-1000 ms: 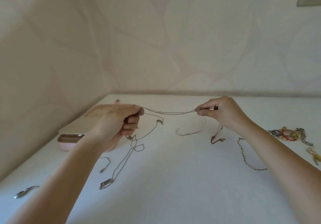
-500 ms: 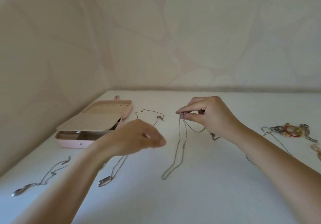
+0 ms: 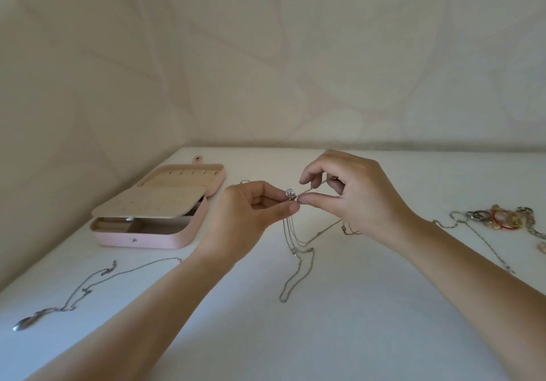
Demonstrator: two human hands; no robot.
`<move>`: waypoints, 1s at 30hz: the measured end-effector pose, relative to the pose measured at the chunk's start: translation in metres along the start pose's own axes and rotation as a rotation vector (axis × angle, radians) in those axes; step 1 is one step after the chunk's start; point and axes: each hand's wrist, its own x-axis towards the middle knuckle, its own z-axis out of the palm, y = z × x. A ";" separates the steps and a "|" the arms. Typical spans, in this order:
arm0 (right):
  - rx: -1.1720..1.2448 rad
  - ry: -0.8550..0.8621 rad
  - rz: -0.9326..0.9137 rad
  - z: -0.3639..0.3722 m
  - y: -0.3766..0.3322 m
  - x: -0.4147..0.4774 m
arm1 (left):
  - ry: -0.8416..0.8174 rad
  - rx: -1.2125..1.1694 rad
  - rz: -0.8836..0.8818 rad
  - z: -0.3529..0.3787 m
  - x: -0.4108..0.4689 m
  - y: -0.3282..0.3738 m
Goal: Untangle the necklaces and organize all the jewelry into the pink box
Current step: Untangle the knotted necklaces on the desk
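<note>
Left hand (image 3: 251, 212) risen to right hand (image 3: 357, 200), both pinching necklace (image 3: 286, 233) at pendant (image 3: 291, 194)

We have one wide-angle view, worn on the person's head, looking forward and down onto the white table (image 3: 339, 336). We face the papered wall (image 3: 295, 55) at the table's far edge, with a room corner to our left. The left hand (image 3: 251, 212) and right hand (image 3: 363, 203) sit close to us, mid-frame; the pink box (image 3: 147, 240) lies farther off, left
</note>
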 end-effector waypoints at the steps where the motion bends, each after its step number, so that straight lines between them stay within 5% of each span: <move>1: 0.009 -0.016 0.005 -0.001 0.000 0.001 | 0.009 -0.003 0.007 0.000 0.000 0.000; 30: 0.183 -0.060 0.095 -0.008 -0.006 0.002 | -0.029 -0.117 -0.054 -0.012 0.004 -0.005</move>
